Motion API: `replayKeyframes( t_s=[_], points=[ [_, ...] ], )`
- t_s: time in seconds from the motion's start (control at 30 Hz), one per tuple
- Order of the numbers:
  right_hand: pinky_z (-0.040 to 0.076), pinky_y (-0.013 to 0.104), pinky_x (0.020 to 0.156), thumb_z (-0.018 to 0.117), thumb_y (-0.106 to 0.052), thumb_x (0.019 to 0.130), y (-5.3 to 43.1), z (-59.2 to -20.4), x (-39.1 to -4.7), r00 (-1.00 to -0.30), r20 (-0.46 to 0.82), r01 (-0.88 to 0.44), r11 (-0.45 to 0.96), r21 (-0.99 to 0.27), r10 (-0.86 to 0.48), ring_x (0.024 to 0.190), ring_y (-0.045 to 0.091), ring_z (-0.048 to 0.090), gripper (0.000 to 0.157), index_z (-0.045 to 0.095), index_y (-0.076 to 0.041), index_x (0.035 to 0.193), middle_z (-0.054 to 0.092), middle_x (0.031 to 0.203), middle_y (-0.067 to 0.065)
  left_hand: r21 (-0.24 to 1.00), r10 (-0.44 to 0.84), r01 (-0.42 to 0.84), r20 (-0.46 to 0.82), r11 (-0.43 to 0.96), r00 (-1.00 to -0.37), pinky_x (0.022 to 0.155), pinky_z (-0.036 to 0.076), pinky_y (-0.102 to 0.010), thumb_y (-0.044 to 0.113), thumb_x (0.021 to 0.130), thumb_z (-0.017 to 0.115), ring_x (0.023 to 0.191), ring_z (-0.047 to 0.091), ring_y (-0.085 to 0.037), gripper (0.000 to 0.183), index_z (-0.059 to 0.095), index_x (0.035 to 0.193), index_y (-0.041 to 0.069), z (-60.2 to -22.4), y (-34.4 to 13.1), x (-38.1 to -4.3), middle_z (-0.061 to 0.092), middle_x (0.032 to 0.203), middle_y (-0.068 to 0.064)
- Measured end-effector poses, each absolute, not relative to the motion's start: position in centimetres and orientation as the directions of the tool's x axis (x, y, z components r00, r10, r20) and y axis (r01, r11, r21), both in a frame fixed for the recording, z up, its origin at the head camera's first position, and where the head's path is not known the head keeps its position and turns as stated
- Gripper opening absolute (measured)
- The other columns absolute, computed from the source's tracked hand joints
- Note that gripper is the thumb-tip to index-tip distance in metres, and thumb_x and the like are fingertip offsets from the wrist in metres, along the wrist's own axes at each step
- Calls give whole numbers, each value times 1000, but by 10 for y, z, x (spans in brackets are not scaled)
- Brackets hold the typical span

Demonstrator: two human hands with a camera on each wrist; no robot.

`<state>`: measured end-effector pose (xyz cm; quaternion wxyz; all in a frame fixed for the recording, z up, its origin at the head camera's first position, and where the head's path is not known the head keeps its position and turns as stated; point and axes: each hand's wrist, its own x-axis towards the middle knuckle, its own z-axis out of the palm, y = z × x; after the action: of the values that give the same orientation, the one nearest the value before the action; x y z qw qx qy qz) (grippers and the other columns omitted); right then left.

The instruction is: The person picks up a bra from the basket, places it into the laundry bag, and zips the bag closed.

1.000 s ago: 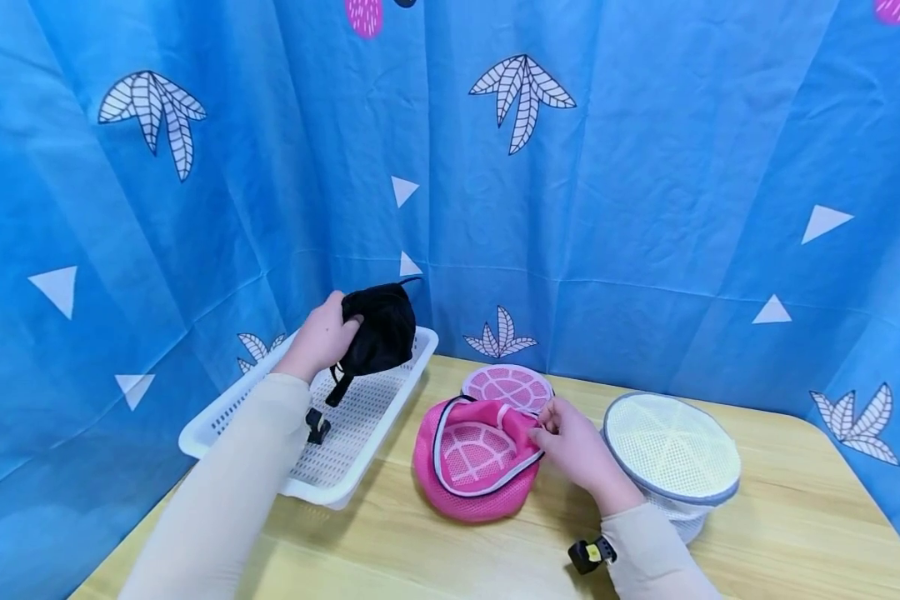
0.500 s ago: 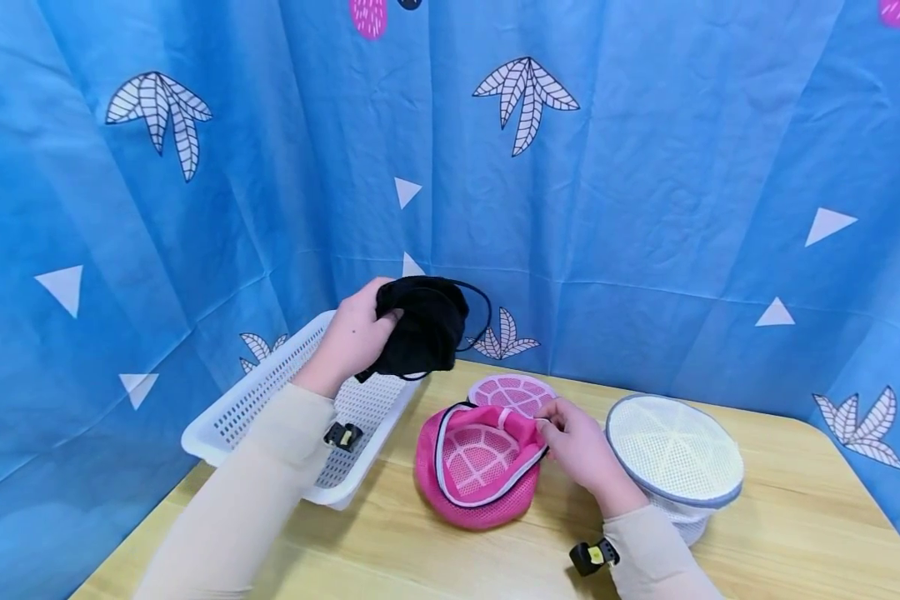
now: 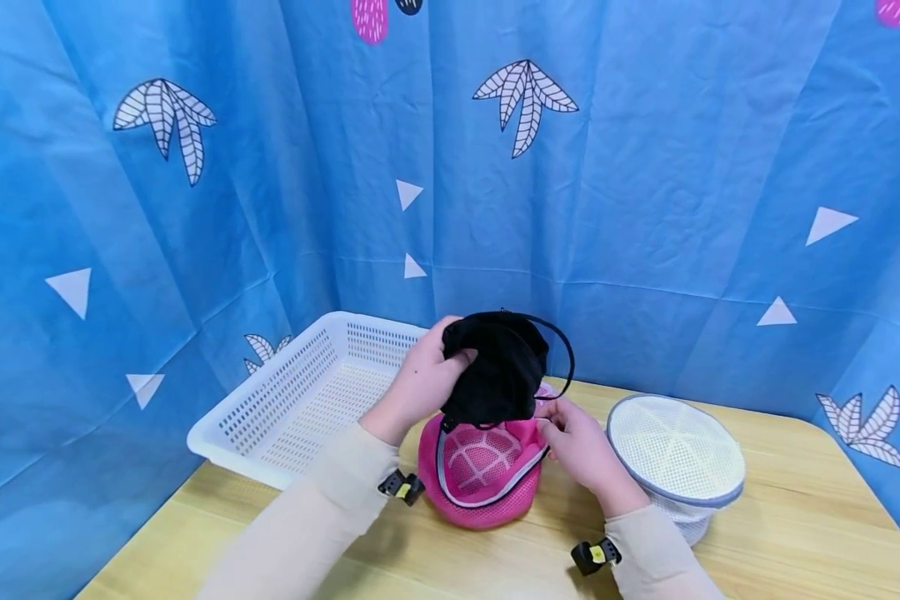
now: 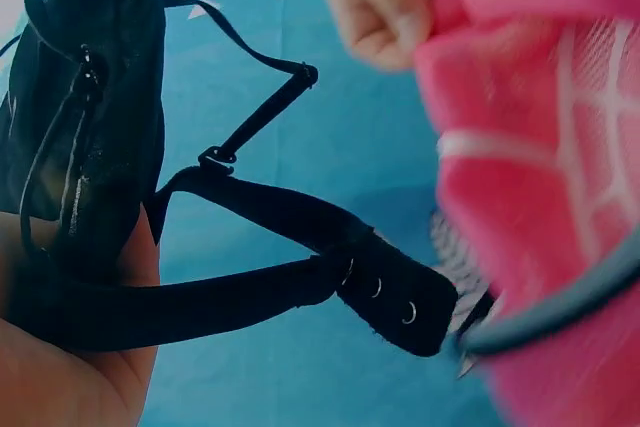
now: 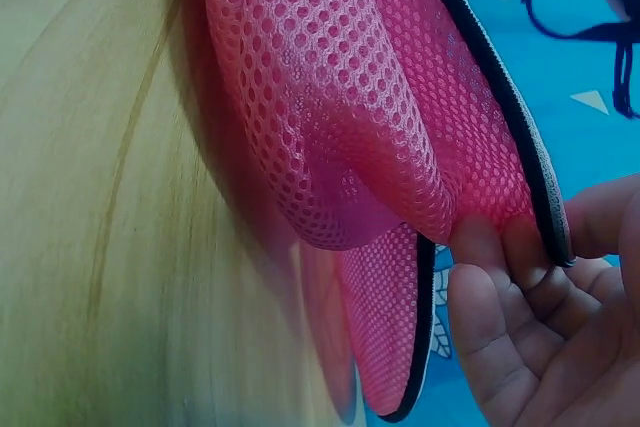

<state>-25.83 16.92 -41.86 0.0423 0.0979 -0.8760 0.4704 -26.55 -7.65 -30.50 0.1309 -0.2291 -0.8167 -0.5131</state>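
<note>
My left hand (image 3: 426,377) grips a folded black bra (image 3: 498,371) by its cups, over the far part of a pink mesh laundry bag (image 3: 478,507). In the left wrist view the bra's straps and its band end with small metal hooks (image 4: 400,299) dangle freely. The bag's zipped mouth gapes upward, with part of it hidden by the bra. My right hand (image 3: 581,442) pinches the bag's zippered rim (image 5: 530,162) on the right side. Behind the bra, the bag's round lid is mostly covered.
A white perforated plastic basket (image 3: 266,387) stands at the left of the wooden table (image 3: 802,500). Close to my right forearm sits a round white mesh bag (image 3: 675,450) with grey trim. A blue patterned curtain (image 3: 637,208) hangs behind the table.
My left hand has carried the bra rightward from above the basket to over the pink bag. The right hand has stayed at the bag's rim.
</note>
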Motion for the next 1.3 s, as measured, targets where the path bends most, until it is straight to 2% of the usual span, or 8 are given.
replayKeyframes(
  t_s=[0.17, 0.5, 0.63, 0.77, 0.87, 0.97, 1.07, 1.3],
  points=[
    [47, 32, 54, 54, -18, 94, 169, -418, -259, -973, 191, -232, 550, -802, -131, 58, 18, 56, 13, 58, -16, 106, 60, 78, 2, 835, 249, 443, 376, 325, -892, 93, 40, -40, 17, 93, 54, 109, 51, -10, 24, 54, 115, 26, -333, -65, -267, 57, 113, 8],
    [50, 32, 55, 53, -14, 94, 167, -419, -259, -972, 204, -237, 505, -830, -120, 63, 22, 57, 4, 56, -14, 96, 59, 82, 4, 682, 257, 437, 355, 587, -899, 93, 42, -36, 7, 89, 55, 109, 55, -14, 31, 56, 117, 20, -385, -65, -271, 62, 111, 4],
    [51, 33, 55, 53, -10, 93, 166, -418, -260, -973, 201, -232, 487, -842, -115, 65, 23, 59, 12, 60, -16, 101, 62, 86, 3, 549, 302, 463, 362, 696, -882, 91, 44, -36, 4, 87, 55, 107, 57, -17, 33, 57, 116, 18, -395, -62, -269, 64, 110, 1],
    [51, 33, 54, 54, -7, 92, 167, -417, -260, -972, 203, -236, 478, -846, -120, 63, 24, 58, 12, 58, -14, 100, 61, 84, 4, 354, 356, 501, 402, 790, -844, 87, 47, -36, 3, 84, 56, 103, 59, -19, 36, 57, 118, 15, -402, -56, -268, 64, 109, -3],
    [51, 37, 56, 53, -7, 94, 167, -416, -259, -972, 188, -232, 435, -870, -141, 64, 23, 57, 8, 57, -11, 99, 60, 85, 7, 177, 389, 496, 425, 850, -817, 88, 46, -43, 4, 83, 57, 102, 60, -18, 39, 57, 119, 17, -409, -51, -267, 65, 109, -2],
    [51, 41, 59, 51, -11, 96, 166, -414, -258, -976, 159, -208, 406, -890, -150, 65, 23, 56, 8, 56, -10, 102, 60, 88, 8, 37, 418, 478, 429, 878, -801, 93, 38, -54, 6, 81, 59, 99, 61, -17, 39, 59, 117, 22, -415, -47, -265, 66, 108, 0],
    [52, 43, 61, 49, -13, 97, 167, -412, -258, -980, 139, -186, 403, -896, -144, 65, 24, 56, 11, 56, -11, 105, 60, 89, 8, -45, 438, 461, 407, 886, -802, 96, 31, -59, 10, 82, 61, 97, 61, -18, 37, 60, 114, 28, -419, -43, -264, 65, 106, 3],
    [51, 41, 61, 47, -15, 98, 167, -404, -255, -981, 127, -175, 395, -902, -144, 65, 24, 55, 12, 55, -14, 106, 59, 88, 10, -181, 461, 425, 292, 887, -838, 95, 25, -60, 19, 90, 54, 103, 53, -25, 27, 62, 112, 33, -418, -33, -264, 64, 108, 2]
  ],
)
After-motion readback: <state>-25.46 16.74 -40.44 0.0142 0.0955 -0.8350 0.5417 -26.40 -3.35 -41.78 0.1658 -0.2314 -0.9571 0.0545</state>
